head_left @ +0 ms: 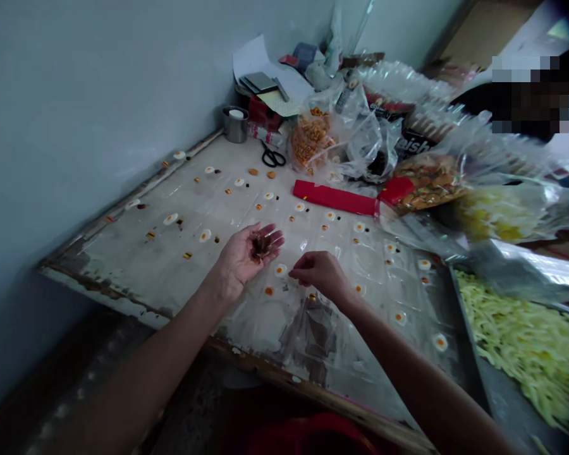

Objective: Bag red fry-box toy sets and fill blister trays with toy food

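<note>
My left hand (246,253) is palm up over the middle of the table, its fingers slightly curled round a small heap of dark brown pieces (260,245). To its right, my right hand (323,273) hovers low with thumb and fingertips pinched together; anything between them is too small to make out. Just left of those fingertips lies a small fried-egg-shaped piece (281,270). An orange round piece (269,291) sits below it. Rows of similar egg-shaped pieces, tiny burger-like pieces (228,191) and dark bits (217,239) lie on clear plastic sheets (265,322).
Black scissors (272,155), a metal cup (236,126) and a red strip (334,198) lie toward the back. Plastic bags of orange snacks (310,139) and coloured pieces (424,180) crowd the right. A tray (471,341) edge borders pale yellow strips (526,344). Another person is partly visible far right.
</note>
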Demonstrator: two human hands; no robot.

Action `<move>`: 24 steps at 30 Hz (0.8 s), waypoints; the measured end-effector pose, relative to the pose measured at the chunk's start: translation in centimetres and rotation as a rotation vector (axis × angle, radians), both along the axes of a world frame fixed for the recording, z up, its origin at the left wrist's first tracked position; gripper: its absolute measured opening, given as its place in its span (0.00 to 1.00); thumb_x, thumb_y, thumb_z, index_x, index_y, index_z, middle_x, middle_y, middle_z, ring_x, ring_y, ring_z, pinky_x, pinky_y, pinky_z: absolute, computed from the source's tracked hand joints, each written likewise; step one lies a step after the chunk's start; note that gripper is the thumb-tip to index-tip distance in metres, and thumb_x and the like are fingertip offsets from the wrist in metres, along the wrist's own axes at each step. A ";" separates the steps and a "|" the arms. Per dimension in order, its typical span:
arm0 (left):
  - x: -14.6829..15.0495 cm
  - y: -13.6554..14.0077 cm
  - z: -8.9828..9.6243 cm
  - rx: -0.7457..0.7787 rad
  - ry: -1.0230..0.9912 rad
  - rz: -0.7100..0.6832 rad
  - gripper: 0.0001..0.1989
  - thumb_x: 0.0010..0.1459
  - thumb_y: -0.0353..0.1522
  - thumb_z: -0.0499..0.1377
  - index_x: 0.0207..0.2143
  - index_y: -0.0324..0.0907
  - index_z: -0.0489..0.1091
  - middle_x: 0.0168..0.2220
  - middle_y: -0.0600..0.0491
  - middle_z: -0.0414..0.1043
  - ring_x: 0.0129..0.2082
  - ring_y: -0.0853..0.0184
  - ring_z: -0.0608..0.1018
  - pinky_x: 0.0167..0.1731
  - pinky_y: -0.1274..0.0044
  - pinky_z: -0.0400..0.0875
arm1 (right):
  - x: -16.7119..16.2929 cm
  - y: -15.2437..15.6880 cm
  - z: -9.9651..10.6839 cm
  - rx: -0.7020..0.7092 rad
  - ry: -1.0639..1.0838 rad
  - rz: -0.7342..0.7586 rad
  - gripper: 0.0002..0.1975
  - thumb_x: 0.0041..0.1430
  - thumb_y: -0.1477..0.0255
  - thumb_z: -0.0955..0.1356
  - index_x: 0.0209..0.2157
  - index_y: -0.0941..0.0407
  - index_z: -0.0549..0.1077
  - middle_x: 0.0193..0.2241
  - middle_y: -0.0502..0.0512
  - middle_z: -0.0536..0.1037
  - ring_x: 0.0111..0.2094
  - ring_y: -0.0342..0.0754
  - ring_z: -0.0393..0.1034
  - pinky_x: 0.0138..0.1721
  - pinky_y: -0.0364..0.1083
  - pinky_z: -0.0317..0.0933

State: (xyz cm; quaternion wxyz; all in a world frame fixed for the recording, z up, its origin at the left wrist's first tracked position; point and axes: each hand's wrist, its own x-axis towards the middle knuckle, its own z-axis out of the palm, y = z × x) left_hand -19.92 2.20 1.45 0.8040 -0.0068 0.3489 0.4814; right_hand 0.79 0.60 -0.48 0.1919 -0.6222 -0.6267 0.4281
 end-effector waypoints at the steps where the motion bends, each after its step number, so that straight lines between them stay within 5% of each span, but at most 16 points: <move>1: 0.3 0.0 0.1 0.010 -0.005 -0.031 0.13 0.64 0.33 0.54 0.45 0.34 0.74 0.41 0.39 0.79 0.44 0.56 0.81 0.46 0.66 0.76 | -0.3 0.0 -0.5 0.025 -0.009 -0.031 0.06 0.48 0.70 0.74 0.24 0.57 0.76 0.17 0.50 0.75 0.19 0.44 0.71 0.21 0.40 0.61; 5: 1.0 -0.3 0.0 0.032 -0.014 -0.100 0.16 0.65 0.34 0.53 0.47 0.33 0.74 0.45 0.37 0.78 0.46 0.56 0.81 0.47 0.65 0.76 | -0.6 0.1 -1.3 0.147 -0.047 -0.098 0.12 0.48 0.65 0.76 0.25 0.56 0.72 0.18 0.48 0.74 0.18 0.42 0.68 0.20 0.40 0.56; 9: 1.6 -0.4 -0.1 0.028 0.008 -0.173 0.17 0.67 0.35 0.51 0.48 0.34 0.73 0.44 0.39 0.78 0.42 0.57 0.82 0.44 0.65 0.78 | 0.6 -0.4 0.2 0.409 -0.118 -0.080 0.12 0.55 0.62 0.74 0.28 0.56 0.76 0.20 0.48 0.74 0.21 0.42 0.66 0.24 0.41 0.54; 13: 3.4 -0.2 0.4 0.049 0.009 -0.276 0.17 0.69 0.36 0.49 0.47 0.34 0.73 0.33 0.45 0.79 0.33 0.61 0.82 0.39 0.65 0.79 | 1.9 -0.3 3.3 0.646 -0.107 0.151 0.08 0.64 0.71 0.68 0.41 0.54 0.80 0.30 0.51 0.76 0.29 0.41 0.69 0.32 0.41 0.58; 19: 7.5 0.0 0.6 0.051 0.059 -0.406 0.18 0.68 0.37 0.50 0.33 0.34 0.74 0.27 0.45 0.76 0.26 0.63 0.79 0.34 0.70 0.79 | 3.8 0.5 7.0 0.597 -0.576 0.737 0.10 0.62 0.79 0.67 0.42 0.56 0.78 0.34 0.54 0.77 0.31 0.43 0.69 0.32 0.42 0.55; 24: 10.7 -0.5 0.1 0.025 0.108 -0.438 0.12 0.65 0.30 0.53 0.30 0.36 0.72 0.27 0.46 0.77 0.28 0.64 0.80 0.37 0.69 0.80 | 6.9 0.1 7.5 0.583 -0.712 0.799 0.07 0.61 0.76 0.68 0.40 0.56 0.77 0.30 0.53 0.79 0.26 0.44 0.67 0.26 0.44 0.49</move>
